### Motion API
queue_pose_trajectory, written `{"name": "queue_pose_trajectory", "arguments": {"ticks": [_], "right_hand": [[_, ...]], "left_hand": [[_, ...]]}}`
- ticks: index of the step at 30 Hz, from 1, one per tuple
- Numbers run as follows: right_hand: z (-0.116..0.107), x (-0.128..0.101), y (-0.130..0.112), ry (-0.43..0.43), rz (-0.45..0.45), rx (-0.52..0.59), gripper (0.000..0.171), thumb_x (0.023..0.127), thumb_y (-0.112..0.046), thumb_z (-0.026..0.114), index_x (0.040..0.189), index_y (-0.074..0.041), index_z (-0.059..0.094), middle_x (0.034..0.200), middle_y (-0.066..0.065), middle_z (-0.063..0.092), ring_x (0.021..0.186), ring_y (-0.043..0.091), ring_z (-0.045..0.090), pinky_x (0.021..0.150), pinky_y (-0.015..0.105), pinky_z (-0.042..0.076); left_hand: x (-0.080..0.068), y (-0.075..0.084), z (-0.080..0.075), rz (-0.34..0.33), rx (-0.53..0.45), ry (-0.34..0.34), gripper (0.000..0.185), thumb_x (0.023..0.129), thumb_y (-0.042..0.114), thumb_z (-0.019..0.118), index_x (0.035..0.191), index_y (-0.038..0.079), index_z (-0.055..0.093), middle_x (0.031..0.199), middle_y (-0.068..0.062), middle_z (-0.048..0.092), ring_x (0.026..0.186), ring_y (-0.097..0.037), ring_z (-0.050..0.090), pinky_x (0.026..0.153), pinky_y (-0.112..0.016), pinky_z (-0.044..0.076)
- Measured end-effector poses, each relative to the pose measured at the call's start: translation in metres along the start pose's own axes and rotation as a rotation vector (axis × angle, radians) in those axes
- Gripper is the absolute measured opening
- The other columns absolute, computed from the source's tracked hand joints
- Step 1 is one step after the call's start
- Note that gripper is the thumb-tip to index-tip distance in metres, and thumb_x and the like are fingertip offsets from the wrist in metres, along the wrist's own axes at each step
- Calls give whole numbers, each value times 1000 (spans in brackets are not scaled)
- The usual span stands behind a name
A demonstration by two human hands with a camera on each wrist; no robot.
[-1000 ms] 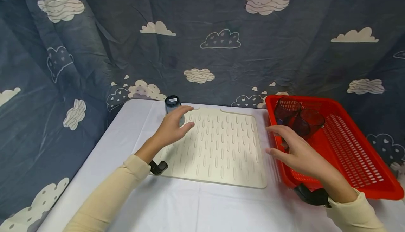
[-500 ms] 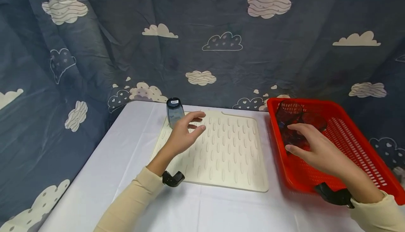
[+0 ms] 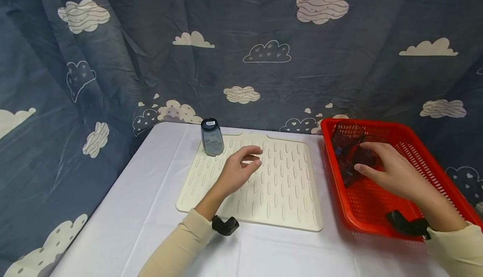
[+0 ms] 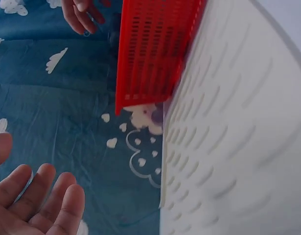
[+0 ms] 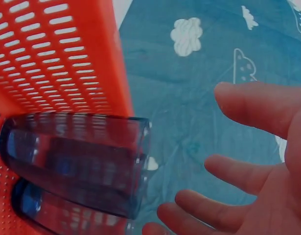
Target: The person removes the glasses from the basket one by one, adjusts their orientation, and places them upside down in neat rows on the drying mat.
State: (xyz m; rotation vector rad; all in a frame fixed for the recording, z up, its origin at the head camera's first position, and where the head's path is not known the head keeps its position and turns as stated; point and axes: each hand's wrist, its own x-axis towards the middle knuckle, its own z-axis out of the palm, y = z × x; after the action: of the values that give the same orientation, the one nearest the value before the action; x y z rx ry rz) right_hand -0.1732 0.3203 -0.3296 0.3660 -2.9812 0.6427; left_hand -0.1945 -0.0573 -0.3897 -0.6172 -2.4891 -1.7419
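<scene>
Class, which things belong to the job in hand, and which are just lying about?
Likely part of the job:
upturned glass
cream ribbed mat
red basket
tinted glasses inside it
left hand
right hand

Likely just around:
cloud-print curtain
white tablecloth
black wrist devices

The right hand partly hides a tinted glass; the label on the upturned tumbler is illegibly small.

Head view from above, forward-down; wrist views close, tipped sideways; all share red basket.
</scene>
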Motion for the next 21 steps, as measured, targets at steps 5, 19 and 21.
{"name": "queue_pose_trajectory", "arguments": {"ticks": [5, 19, 21], "right_hand": [[3, 7, 5, -5, 29, -25, 73, 89, -24, 74, 140, 12, 38, 136, 37, 42, 122, 54, 37, 94, 74, 38], [11, 24, 23, -70, 132, -58, 86, 83, -33, 78, 143, 10, 35, 138, 39, 37, 124, 56, 35, 99, 75, 35], [10, 23, 25, -77, 135, -58, 86, 84, -36, 77, 143, 9, 35, 139, 39, 37, 124, 56, 34, 99, 75, 34]], "left_hand": [[1, -2, 19, -61, -87, -23, 35, 99, 18, 60, 134, 11, 58, 131, -8, 65, 119, -24, 63, 98, -39, 53], [3, -5, 59, -156, -140, -100, 36, 98, 21, 61, 133, 15, 59, 127, -3, 68, 112, -19, 65, 86, -25, 54], [3, -6, 62, -160, -139, -108, 36, 97, 21, 61, 132, 14, 60, 126, -4, 68, 111, -19, 66, 85, -24, 53]]}}
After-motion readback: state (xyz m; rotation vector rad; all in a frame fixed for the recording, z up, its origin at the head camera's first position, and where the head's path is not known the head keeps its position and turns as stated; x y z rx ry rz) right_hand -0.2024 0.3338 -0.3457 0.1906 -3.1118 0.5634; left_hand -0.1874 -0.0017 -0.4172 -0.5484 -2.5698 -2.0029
